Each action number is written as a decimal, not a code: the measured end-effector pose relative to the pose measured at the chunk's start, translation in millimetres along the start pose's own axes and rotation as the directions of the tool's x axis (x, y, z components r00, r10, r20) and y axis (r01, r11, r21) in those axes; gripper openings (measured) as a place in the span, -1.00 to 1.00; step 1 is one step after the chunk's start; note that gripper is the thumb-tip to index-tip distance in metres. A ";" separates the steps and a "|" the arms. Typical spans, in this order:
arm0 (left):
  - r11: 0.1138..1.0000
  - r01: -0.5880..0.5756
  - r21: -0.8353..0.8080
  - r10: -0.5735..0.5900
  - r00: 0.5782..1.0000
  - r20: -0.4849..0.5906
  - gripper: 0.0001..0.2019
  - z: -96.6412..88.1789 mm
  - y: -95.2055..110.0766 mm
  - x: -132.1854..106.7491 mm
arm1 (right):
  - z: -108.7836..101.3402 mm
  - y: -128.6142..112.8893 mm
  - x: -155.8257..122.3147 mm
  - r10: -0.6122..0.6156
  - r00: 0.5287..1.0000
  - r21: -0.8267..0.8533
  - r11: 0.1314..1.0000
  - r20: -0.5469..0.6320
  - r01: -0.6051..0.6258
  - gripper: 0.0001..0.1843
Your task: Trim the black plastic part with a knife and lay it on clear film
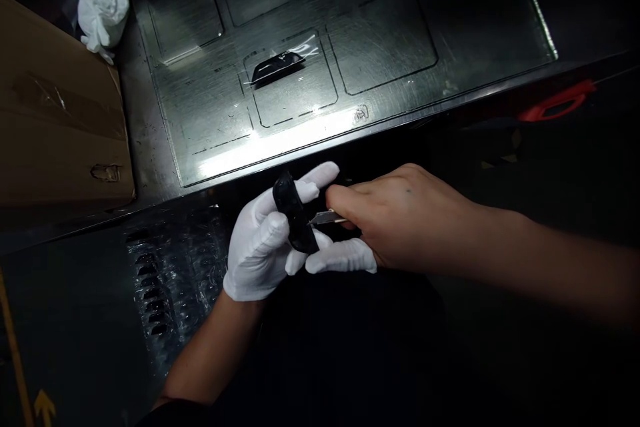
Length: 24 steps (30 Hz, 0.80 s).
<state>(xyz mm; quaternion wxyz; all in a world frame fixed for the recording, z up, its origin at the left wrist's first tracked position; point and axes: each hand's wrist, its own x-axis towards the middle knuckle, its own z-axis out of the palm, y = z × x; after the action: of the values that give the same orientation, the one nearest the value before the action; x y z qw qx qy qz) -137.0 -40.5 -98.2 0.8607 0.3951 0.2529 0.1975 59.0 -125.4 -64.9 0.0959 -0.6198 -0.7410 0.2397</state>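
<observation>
My left hand [265, 240], in a white glove, is closed around a small black curved part [295, 220] and holds it upright in front of me. My bare right hand [400, 220] grips a small knife; its metal blade [324, 217] points left and its tip touches the black part's edge. The knife's handle is hidden inside my fist. Both hands hover just below the front edge of a shiny metal tray [210, 147].
The metal tray has several shallow rectangular recesses; one holds another black part [277, 67]. A white crumpled glove or cloth [103, 7] lies at the tray's back left. A cardboard box [55, 120] stands at the left. A clear blister tray [170, 273] sits below. A red handle [555, 103] shows at the right.
</observation>
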 end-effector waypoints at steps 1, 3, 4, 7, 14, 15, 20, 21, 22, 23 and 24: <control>1.000 0.002 -0.005 -0.002 1.000 -0.003 -0.65 0.7 0.1 0.3 | 0.9 -0.5 0.2 -0.005 1.000 0.004 1.000 -0.004 0.005 -0.49; 1.000 -0.005 -0.009 0.005 1.000 -0.007 -0.65 1.6 -0.3 1.3 | 2.9 -0.1 0.2 -0.016 1.000 0.008 1.000 0.006 0.016 -0.54; 1.000 -0.013 -0.008 0.013 1.000 -0.008 -0.65 1.7 -0.7 1.8 | 3.5 1.0 -0.3 -0.019 1.000 0.016 1.000 0.012 0.019 -0.59; 0.998 -0.056 -0.021 0.056 0.998 -0.006 -0.65 1.4 -2.6 2.9 | -1.3 8.8 -5.4 -0.035 0.999 0.161 0.986 -0.010 0.036 -0.64; 0.994 -0.072 -0.087 0.073 0.997 0.002 -0.69 1.6 -6.3 3.5 | -38.8 30.4 -23.6 0.027 0.961 0.110 0.994 -0.274 0.004 -0.57; 0.993 -0.066 -0.097 0.068 0.998 0.013 -0.69 2.2 -6.7 3.2 | -41.6 31.0 -23.6 0.020 0.956 0.055 0.998 -0.293 -0.004 -0.58; 0.998 -0.064 -0.024 0.064 0.997 0.032 -0.67 4.7 -7.5 -2.7 | -44.9 26.5 -15.0 -0.129 0.963 -0.119 0.988 -0.235 0.103 -0.49; 0.998 -0.060 0.002 0.060 0.998 0.024 -0.66 4.7 -7.4 -4.4 | -45.0 25.1 -12.9 -0.152 0.963 -0.145 0.982 -0.224 0.121 -0.48; 0.998 -0.054 0.025 0.054 0.998 0.015 -0.65 4.7 -7.3 -6.1 | -45.0 23.7 -11.0 -0.174 0.960 -0.167 0.976 -0.219 0.139 -0.47; 0.998 -0.049 0.043 0.049 0.999 0.007 -0.63 4.5 -7.0 -7.7 | -45.2 22.4 -9.3 -0.189 0.958 -0.183 0.971 -0.214 0.151 -0.46; 0.997 -0.042 0.058 0.042 0.999 -0.003 -0.61 4.3 -6.6 -9.2 | -45.5 21.1 -7.6 -0.203 0.956 -0.198 0.967 -0.211 0.162 -0.46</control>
<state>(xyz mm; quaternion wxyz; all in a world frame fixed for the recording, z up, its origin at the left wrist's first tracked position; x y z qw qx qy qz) -140.8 -52.0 -98.3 0.8440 0.4250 0.2518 0.2090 99.0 -119.6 -34.3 0.1466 -0.5782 -0.7977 0.0893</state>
